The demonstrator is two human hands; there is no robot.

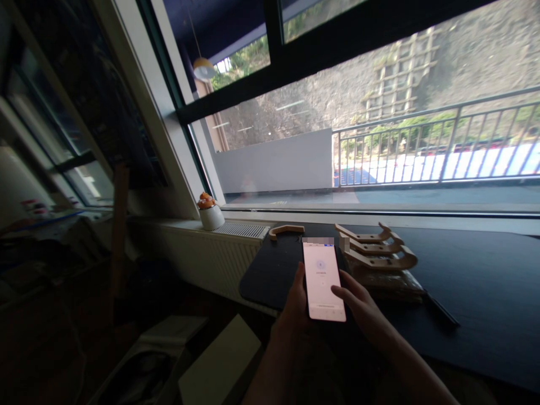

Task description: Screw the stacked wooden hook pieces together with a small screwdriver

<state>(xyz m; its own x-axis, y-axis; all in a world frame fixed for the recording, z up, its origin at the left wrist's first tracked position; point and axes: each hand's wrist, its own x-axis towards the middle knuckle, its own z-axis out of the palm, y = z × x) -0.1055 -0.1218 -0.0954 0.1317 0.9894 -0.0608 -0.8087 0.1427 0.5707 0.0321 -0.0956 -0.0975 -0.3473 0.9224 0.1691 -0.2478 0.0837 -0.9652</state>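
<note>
A smartphone (323, 295) with a lit, mostly white screen is held upright over the near edge of the dark table. My left hand (297, 295) grips its left side. Around its right edge my right hand (358, 295) is closed, with the thumb over the lower right of the screen. The fingers behind the phone are hidden. Just beyond and to the right, several curved wooden pieces (379, 261) rest on a plastic-wrapped brown pack (386, 284). Another bent wooden piece (287, 229) lies at the table's far left corner.
The dark table (476, 270) stands against a large window. A black pen-like stick (441, 308) lies right of the pack. On the sill by the radiator (223, 259) sits a white pot with an orange top (211, 216). Pale boxes (223, 360) stand low on the left.
</note>
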